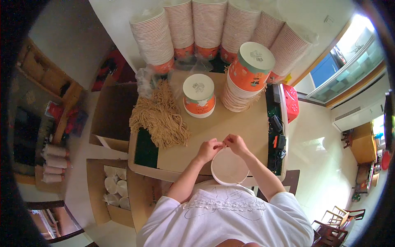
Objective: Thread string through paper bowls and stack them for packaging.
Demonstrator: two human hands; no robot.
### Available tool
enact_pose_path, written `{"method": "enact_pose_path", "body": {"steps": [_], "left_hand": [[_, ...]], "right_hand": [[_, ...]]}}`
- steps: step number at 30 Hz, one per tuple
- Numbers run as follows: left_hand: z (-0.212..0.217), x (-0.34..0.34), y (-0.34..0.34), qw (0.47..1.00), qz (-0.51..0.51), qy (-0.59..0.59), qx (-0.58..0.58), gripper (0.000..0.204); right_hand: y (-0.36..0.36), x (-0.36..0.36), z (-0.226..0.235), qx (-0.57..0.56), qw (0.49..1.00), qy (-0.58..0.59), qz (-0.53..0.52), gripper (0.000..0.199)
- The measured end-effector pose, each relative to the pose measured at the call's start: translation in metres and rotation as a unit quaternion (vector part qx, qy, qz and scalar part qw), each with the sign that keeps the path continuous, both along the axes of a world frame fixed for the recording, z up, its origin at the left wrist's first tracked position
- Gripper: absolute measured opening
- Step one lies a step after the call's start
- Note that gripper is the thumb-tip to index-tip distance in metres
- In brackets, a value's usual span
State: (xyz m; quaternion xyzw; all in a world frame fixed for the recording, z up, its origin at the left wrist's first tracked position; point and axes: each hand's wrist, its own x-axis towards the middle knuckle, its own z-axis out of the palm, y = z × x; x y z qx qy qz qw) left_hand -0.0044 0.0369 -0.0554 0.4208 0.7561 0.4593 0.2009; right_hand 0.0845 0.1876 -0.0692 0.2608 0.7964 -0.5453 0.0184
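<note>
Nearest to the person, at the table's near edge, sits a round white paper bowl (228, 166), open side up, partly overhanging the brown cardboard-covered table (230, 123). Both hands meet at its far rim: the left hand (209, 149) is pinched shut on something thin at the rim, and the right hand (236, 144) is pinched the same way just beside it, fingertips nearly touching. What they grip is too small to make out; it may be a fine string.

Moving further out, to the left lies a loose heap of tan string-like fibres (160, 117), spilling over the table's left side. Beyond the hands, near the middle, stands an upturned orange and white paper cup (199, 95) with a white base facing up. Right of it, a tilted stack of orange and white paper bowls (246, 78) leans over, base upward.

Far back, against the wall, long rows of stacked paper bowls (205, 26) fan out in plastic sleeves.

Down on the near left, on the floor, an open cardboard box (98, 185) holds more white bowls.
</note>
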Motion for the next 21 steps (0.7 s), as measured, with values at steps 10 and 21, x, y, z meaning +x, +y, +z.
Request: {"method": "enact_pose_path", "body": {"steps": [10,21], "left_hand": [[-0.004,-0.003,-0.001,0.998,-0.026,0.052,0.007,0.010],[-0.020,-0.002,0.002,0.978,-0.041,-0.206,-0.010,0.010]], "right_hand": [[-0.002,-0.001,0.004,-0.014,0.999,0.019,-0.022,0.009],[-0.010,0.003,0.014,0.103,0.994,0.028,-0.006,0.013]]}}
